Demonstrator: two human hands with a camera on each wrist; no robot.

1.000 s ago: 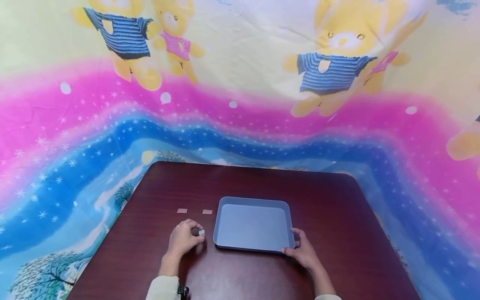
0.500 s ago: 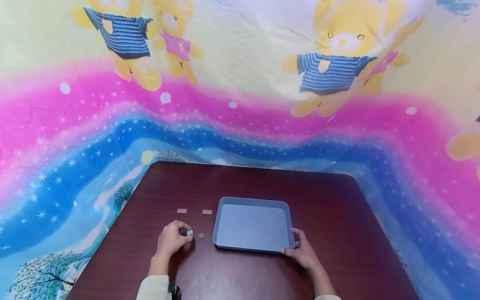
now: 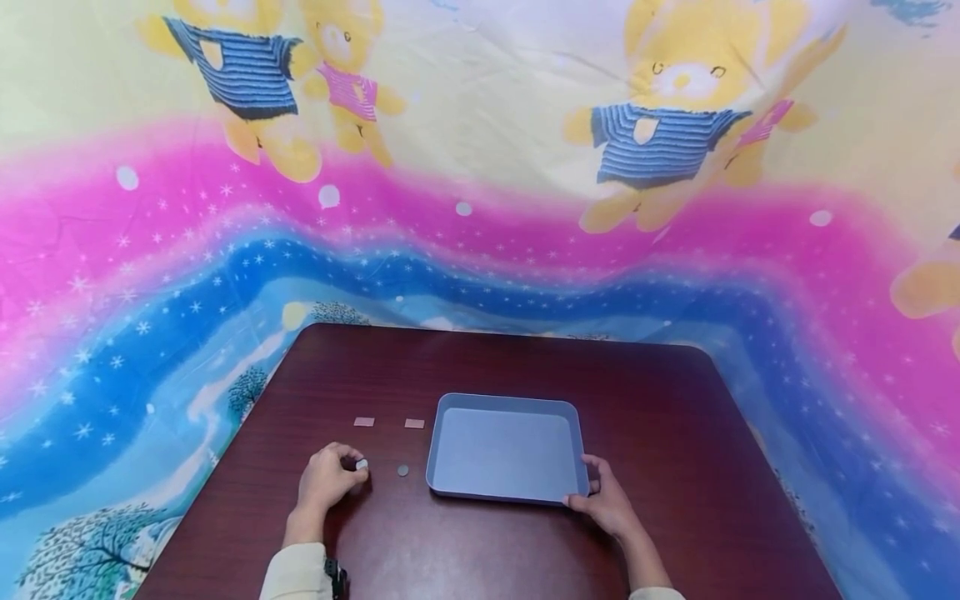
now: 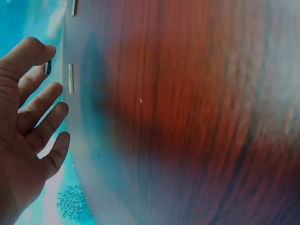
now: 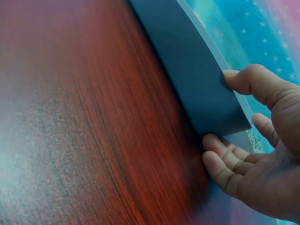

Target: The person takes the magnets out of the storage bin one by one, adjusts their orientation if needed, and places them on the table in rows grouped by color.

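At the left of the table, my left hand (image 3: 324, 482) pinches a small silvery coin-like disc (image 3: 362, 465) between thumb and fingertip. In the left wrist view the disc (image 4: 48, 67) shows edge-on, and the other fingers are loosely bent. A similar round grey disc (image 3: 402, 471) lies flat on the table between that hand and the tray. My right hand (image 3: 606, 498) grips the near right corner of a shallow blue-grey tray (image 3: 509, 500). Seen from the right wrist, the thumb (image 5: 258, 84) lies on the tray's rim while other fingers touch the outer corner low down.
Two small pinkish rectangular pieces, one left (image 3: 363, 422) and one right (image 3: 414, 424), lie on the dark red-brown table (image 3: 480, 550) behind the left hand. A patterned cloth (image 3: 480, 250) with bears hangs behind the table.
My left hand has let go of one round disc on the table and moved left, still pinching a disc. The right hand and the tray have stayed in place.
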